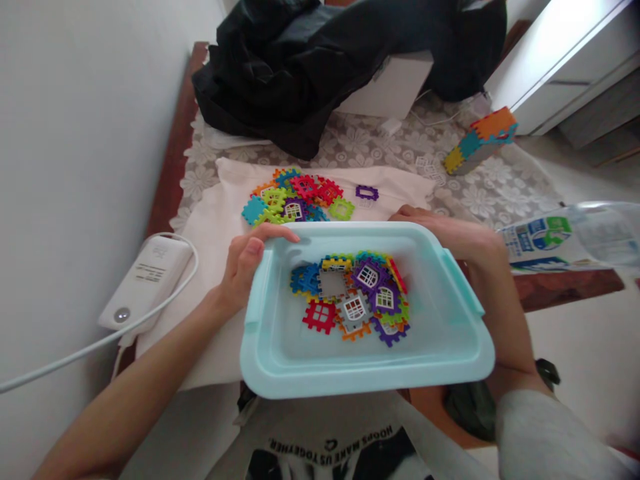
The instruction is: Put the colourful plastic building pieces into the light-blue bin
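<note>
Well, the tub (pixel 365 385) is in front of me at the table's near edge, tiles (pixel 355 308) heaped inside.
My left hand (pixel 244 265) is clamped on its far left corner, a finger laid along the rim; my right hand (pixel 427 220) is at the far right, partly hidden behind the rim, so I cannot tell how its fingers stand. Just beyond, more tiles lie piled on the pale cloth (pixel 203 213), a purple frame (pixel 367 199) near them. Farther right stand a tile block (pixel 477 142) and a bottle (pixel 565 237); left, a white device (pixel 150 280).
</note>
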The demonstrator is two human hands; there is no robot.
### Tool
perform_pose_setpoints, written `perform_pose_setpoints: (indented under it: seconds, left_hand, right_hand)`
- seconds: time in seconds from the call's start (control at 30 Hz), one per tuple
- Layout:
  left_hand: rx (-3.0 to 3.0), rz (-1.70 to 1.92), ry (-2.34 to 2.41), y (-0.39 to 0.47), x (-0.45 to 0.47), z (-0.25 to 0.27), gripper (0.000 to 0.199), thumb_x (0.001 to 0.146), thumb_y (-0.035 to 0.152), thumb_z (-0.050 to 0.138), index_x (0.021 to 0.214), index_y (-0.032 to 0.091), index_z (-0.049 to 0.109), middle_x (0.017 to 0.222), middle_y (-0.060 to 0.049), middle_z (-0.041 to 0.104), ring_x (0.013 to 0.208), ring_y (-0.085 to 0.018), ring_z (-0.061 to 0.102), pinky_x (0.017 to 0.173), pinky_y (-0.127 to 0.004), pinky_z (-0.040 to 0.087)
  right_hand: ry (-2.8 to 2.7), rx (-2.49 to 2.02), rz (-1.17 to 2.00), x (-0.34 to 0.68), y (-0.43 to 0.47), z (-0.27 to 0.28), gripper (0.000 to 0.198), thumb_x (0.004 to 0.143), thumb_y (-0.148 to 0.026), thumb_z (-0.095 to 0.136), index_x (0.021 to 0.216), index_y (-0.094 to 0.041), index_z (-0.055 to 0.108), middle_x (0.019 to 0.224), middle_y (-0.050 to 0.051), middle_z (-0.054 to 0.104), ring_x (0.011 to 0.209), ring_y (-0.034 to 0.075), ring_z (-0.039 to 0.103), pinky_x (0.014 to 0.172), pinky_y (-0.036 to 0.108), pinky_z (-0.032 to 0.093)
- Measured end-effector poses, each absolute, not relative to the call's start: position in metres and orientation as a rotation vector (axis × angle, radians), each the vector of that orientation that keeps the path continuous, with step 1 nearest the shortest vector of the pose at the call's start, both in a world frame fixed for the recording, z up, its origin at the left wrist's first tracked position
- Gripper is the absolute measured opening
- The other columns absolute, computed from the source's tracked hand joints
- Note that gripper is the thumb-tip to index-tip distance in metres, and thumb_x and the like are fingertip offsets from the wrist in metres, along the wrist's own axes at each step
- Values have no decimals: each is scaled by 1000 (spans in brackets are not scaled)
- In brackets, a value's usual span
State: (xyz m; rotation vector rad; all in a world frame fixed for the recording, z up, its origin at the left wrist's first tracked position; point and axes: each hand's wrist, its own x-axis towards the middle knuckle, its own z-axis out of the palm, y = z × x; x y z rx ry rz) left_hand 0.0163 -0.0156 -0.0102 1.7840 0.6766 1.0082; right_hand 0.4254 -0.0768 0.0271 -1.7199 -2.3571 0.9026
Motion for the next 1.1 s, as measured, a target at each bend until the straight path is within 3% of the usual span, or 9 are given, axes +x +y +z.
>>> perform_pose_setpoints:
  seconds: [0.23, 0.4, 0.6, 0.7, 0.83, 0.97, 1.1]
  left_hand:
    - [1769, 1004, 673, -16, 15, -13, 62, 117, 68, 44, 112, 23, 86, 90, -9, 81, 63, -21, 60, 53, -36, 42]
    - [1811, 998, 621, -16, 19, -4, 65, 117, 71, 41, 110, 23, 84, 68, -6, 70, 48, -18, 47, 45, -34, 33]
    - [1919, 1021, 549, -13, 16, -3, 66, 120, 68, 38, 113, 20, 84, 88, -10, 83, 60, -20, 65, 55, -33, 48]
    - [1942, 1063, 535, -13, 14, -13, 62, 122, 58, 36, 118, 19, 83, 89, -9, 83, 60, -19, 64, 53, -31, 45]
    - [1977, 1048, 540, -13, 16, -13, 60, 122, 56, 37, 117, 17, 82, 89, -8, 82, 68, -19, 68, 62, -30, 52]
    - [1989, 1091, 462, -13, 20, -1, 58, 123, 55, 39, 113, 17, 81, 84, -5, 79, 64, -16, 64, 59, -28, 49]
    - [1995, 1097, 445, -12, 21, 1, 58, 124, 54, 37, 113, 16, 80, 83, -5, 80, 60, -14, 63, 56, -28, 47]
  right_hand:
    - [-2320, -1671, 1139, 417, -71, 38, 18, 83, -30, 75, 100, -26, 78, 119, 15, 79, 115, 36, 74, 105, 48, 64]
    - [-2308, -1709, 1126, 413, -76, 38, 22, 85, -32, 76, 107, -28, 80, 118, 13, 78, 110, 34, 75, 101, 48, 67]
    - [-2335, -1694, 1009, 411, -80, 35, 16, 97, -31, 71, 110, -30, 80, 119, 11, 78, 109, 32, 76, 103, 47, 67]
    - [-2401, -1616, 988, 413, -76, 33, 18, 95, -29, 73, 111, -31, 81, 122, 11, 79, 113, 33, 76, 105, 48, 67]
    - [-2345, -1546, 1078, 410, -75, 36, 16, 89, -27, 70, 99, -26, 82, 113, 12, 83, 109, 36, 77, 104, 51, 66]
    - [-2258, -1453, 1268, 404, -78, 45, 21, 92, -35, 65, 86, -25, 82, 100, 11, 85, 99, 34, 79, 97, 48, 68]
    - [-2200, -1442, 1294, 412, -81, 46, 22, 90, -47, 71, 84, -28, 80, 97, 9, 85, 100, 35, 79, 101, 47, 68]
